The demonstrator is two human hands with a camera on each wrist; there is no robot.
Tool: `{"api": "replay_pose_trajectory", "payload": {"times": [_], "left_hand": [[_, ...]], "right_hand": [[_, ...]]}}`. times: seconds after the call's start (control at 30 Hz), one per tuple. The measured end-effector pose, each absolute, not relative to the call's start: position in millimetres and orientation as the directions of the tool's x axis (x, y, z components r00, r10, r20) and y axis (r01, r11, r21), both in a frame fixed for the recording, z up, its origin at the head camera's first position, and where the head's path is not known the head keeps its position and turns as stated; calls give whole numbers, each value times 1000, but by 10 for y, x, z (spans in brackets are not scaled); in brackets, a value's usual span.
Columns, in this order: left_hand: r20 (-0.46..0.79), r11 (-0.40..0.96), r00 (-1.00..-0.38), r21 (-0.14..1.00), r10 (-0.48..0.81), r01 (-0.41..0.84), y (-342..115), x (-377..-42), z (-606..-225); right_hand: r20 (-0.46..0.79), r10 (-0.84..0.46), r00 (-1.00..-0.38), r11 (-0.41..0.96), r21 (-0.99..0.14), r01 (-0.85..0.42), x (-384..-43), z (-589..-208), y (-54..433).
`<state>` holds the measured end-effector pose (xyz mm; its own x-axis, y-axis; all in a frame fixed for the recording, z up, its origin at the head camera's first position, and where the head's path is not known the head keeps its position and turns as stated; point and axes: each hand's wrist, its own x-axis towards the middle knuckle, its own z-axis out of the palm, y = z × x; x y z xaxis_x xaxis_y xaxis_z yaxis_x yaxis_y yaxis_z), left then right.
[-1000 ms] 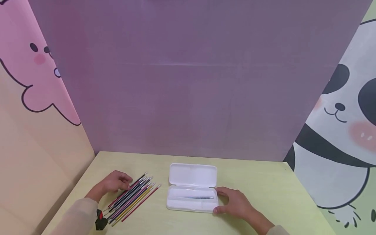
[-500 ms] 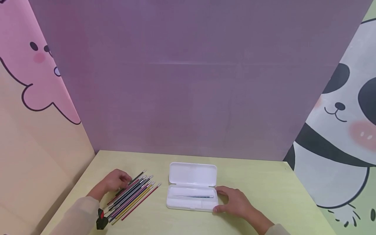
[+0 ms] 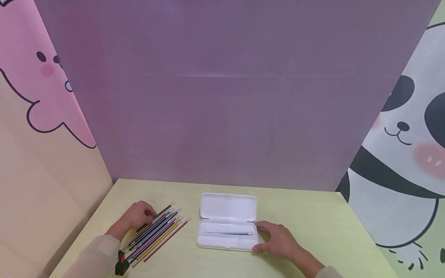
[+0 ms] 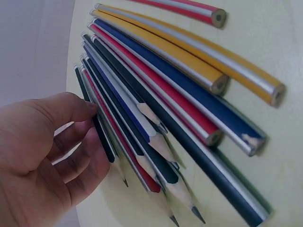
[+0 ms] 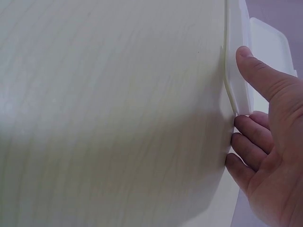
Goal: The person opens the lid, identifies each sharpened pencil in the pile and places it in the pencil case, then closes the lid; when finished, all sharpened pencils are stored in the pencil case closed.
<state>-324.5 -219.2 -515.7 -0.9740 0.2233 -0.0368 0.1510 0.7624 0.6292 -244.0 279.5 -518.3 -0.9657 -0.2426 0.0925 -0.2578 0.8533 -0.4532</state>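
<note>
- My left hand pinches a dark pencil at the left edge of the pencil pile; contact is partly hidden.
- My right hand grips the right end of the white case, which holds one pencil.

The table has a pale yellow surface, and the right wrist view shows faint wood grain on it. On its left part lies a slanted pile of pencils, coloured red, yellow, blue and dark, close together. One red pencil lies along the right side of this pile. Near the middle, a white pencil case lies open.
</note>
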Motion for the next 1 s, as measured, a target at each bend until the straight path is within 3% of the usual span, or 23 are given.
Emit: {"api": "replay_pose_trajectory", "payload": {"times": [0.53, 1.0], "left_hand": [[44, 714, -946, 645, 321, 272, -2288, -3254, -4982], [61, 598, -887, 718, 457, 358, -1454, -3254, -4718]], "right_hand": [[66, -253, -965, 877, -405, -258, -2470, -5116, 2795], [52, -269, -962, 874, -406, -266, -2520, -5098, 2774]]}}
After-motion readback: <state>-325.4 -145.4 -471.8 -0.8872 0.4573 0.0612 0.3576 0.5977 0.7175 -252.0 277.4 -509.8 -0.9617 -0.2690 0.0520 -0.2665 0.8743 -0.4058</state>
